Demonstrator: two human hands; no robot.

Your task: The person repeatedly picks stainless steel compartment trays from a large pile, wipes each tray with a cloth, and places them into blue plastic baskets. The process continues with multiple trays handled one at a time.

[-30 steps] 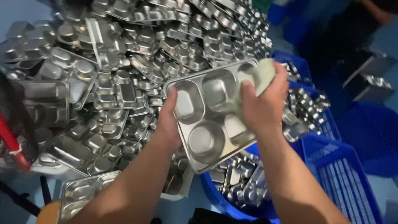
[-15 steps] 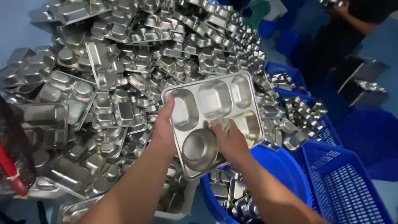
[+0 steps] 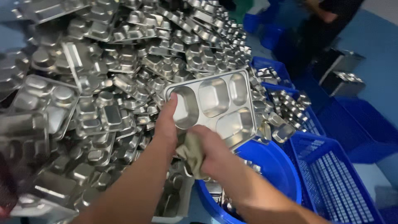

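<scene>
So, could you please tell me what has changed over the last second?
The right hand with its cloth slid from the far right corner of the compartment tray down to its near edge. The left hand kept gripping the tray's left side, and the pile of trays and blue tub stayed put.

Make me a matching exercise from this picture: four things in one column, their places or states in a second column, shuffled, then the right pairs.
Things:
1. shiny steel compartment tray
2. crumpled beige cloth
3. round blue plastic tub
4. blue plastic lattice crate

Places or states:
A. at the far right, beside the tub
B. gripped at its edge by the left hand
C. below the held tray, with steel trays inside
D. bunched in the right hand

Pairs: 1-B, 2-D, 3-C, 4-A
</scene>
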